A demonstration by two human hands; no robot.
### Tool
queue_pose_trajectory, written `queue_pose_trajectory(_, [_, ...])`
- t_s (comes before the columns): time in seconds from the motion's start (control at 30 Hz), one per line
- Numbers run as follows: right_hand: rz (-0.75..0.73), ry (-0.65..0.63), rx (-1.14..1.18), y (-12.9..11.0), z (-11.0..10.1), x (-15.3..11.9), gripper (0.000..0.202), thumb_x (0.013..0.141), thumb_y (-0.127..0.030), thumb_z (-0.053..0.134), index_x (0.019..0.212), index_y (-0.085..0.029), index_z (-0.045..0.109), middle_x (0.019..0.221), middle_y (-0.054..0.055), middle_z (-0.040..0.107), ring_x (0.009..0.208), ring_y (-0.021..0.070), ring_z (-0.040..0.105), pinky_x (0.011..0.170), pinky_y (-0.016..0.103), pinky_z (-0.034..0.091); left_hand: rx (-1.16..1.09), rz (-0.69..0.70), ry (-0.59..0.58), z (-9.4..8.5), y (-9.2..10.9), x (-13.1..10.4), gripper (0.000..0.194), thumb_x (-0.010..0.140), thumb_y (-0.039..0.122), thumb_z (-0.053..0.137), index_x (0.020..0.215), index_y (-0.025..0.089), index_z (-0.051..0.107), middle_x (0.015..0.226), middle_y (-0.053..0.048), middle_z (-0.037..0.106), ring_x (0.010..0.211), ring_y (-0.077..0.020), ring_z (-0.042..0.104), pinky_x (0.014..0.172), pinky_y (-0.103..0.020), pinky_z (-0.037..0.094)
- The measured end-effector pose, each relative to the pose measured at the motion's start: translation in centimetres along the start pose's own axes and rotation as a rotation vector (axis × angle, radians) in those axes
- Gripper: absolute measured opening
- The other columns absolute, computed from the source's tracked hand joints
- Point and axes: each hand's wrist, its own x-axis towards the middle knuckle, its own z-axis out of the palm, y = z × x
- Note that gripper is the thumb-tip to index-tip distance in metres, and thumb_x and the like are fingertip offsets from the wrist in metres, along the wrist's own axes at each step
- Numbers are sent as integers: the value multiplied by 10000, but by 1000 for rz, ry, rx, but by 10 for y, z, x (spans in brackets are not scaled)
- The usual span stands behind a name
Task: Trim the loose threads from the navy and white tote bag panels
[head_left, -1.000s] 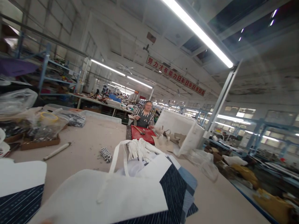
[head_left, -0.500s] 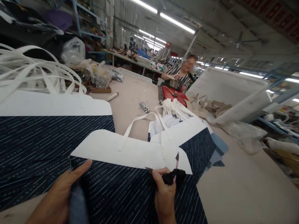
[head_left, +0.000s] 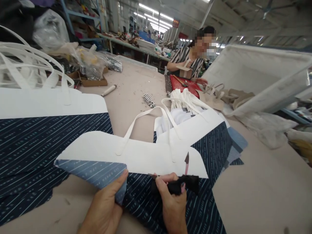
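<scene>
Pinching a folded-back striped flap [head_left: 95, 172], left hand [head_left: 107, 198]; gripping a black-wrapped pointed tool [head_left: 191, 183], right hand [head_left: 172, 201]; white straps [head_left: 129, 132] look already attached; the flap seems unfinished.

A broad table [head_left: 258, 195] with a pinkish-beige top spreads across the lower and middle frame. In the upper left stands a blue metal shelf [head_left: 83, 13], and to the right of it a long, crowded table [head_left: 133, 46]. Bright tube lights [head_left: 148, 8] make rows in the upper middle. A fan [head_left: 265, 14] hangs from the grey ceiling [head_left: 293, 24], upper right.
</scene>
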Motion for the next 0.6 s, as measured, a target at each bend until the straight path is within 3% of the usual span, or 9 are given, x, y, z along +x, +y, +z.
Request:
queue_pose_trajectory(0.17, [53, -15, 62, 5, 0, -2, 229, 791, -334, 710, 632, -196, 619, 623, -29, 582, 739, 190, 666, 906, 371, 528, 80, -45, 26, 9, -14, 1, 452, 739, 212, 774, 1182, 209, 681, 1146, -35, 743, 1091, -240, 670, 949, -337, 560])
queue_pose_trajectory(0.23, [47, -4, 67, 4, 0, -2, 221, 792, -324, 705, 632, -197, 622, 613, -33, 580, 702, 176, 660, 905, 370, 536, 96, -49, 55, 10, -17, 3, 457, 756, 235, 766, 1202, 217, 671, 1138, -35, 745, 1089, -231, 674, 979, -338, 539])
queue_pose_trajectory(0.33, [7, 2, 19, 2, -1, 2, 220, 787, -309, 691, 613, -192, 624, 578, -36, 572, 596, 143, 603, 773, 322, 567, 92, -83, 111, 11, -15, 6, 446, 778, 277, 742, 1217, 281, 665, 1175, -4, 734, 1080, -244, 679, 984, -367, 537])
queue_pose_trajectory(0.43, [-7, -4, -65, 3, -7, 5, 225, 810, -298, 669, 620, -188, 620, 571, -28, 571, 551, 127, 548, 583, 250, 518, 68, -113, 135, 10, -11, 7, 419, 798, 282, 703, 1212, 335, 667, 1202, 17, 724, 1081, -259, 679, 954, -384, 557])
queue_pose_trajectory(0.6, [-3, -43, -59, 13, -14, 4, 217, 859, -282, 649, 666, -196, 600, 629, -27, 594, 600, 125, 566, 607, 242, 498, 158, -85, 147, 8, -11, 5, 454, 792, 286, 687, 1243, 320, 651, 1175, -11, 733, 1084, -275, 678, 966, -409, 550])
